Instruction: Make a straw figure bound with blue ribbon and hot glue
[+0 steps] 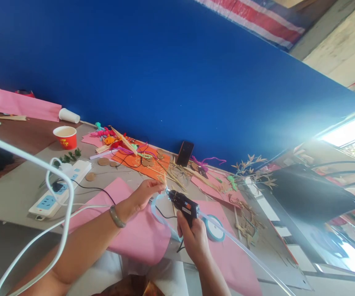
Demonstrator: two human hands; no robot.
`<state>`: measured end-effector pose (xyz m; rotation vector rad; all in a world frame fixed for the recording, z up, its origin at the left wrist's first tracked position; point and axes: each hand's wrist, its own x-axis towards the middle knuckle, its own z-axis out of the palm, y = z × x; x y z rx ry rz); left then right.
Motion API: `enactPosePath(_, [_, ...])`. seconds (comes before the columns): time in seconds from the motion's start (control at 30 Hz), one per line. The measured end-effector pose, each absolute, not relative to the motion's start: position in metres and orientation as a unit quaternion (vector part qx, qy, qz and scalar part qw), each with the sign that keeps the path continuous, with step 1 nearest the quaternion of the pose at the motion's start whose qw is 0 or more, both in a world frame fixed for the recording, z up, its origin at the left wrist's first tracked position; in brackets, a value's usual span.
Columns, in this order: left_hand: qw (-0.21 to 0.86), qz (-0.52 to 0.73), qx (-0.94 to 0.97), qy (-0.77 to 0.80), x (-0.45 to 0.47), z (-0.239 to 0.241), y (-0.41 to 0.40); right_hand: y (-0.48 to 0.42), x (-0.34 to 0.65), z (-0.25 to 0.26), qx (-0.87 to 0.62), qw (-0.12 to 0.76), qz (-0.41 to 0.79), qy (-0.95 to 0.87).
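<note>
My right hand (192, 234) grips a black hot glue gun (182, 203) by its handle, and a long clear glue stick (245, 248) sticks out of the back. The gun's nozzle points left, close to the fingertips of my left hand (145, 193). Those fingers pinch thin straw-coloured dried stalks (164, 179), partly hidden by the hand. A pale blue ribbon (156, 211) loops down from beside the nozzle; whether the left fingers also hold it I cannot tell. Beyond my right hand lies a ribbon roll (214, 228) on pink paper (227, 257).
A white power strip (60, 189) and a looping white cable (69, 205) are at left, near a red paper cup (65, 137). Yarn, wood slices and dried stems cover orange paper (131, 162). A phone (185, 153) leans against the blue wall (165, 82).
</note>
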<state>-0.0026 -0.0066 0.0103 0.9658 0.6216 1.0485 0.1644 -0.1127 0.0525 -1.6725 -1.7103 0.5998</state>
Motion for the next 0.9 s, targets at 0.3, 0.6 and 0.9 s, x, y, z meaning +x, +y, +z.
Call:
enactPosePath(0.3, [0.709,0.478,0.434,0.285,-0.0019,0.0072,-0.0049,-0.1142,0.1637,0.0535,-0.642,0.331,0.209,-0.660])
enactPosePath(0.6, [0.712,0.478,0.426,0.289,-0.0022,0.0077,-0.0052,-0.1169,0.1663,0.0477,-0.638,0.326,0.209,-0.665])
enactPosePath(0.9, [0.703,0.478,0.429,0.304,-0.0020,0.0108,-0.0068,-0.1150,0.1660,0.0441,-0.643,0.336,0.210,-0.655])
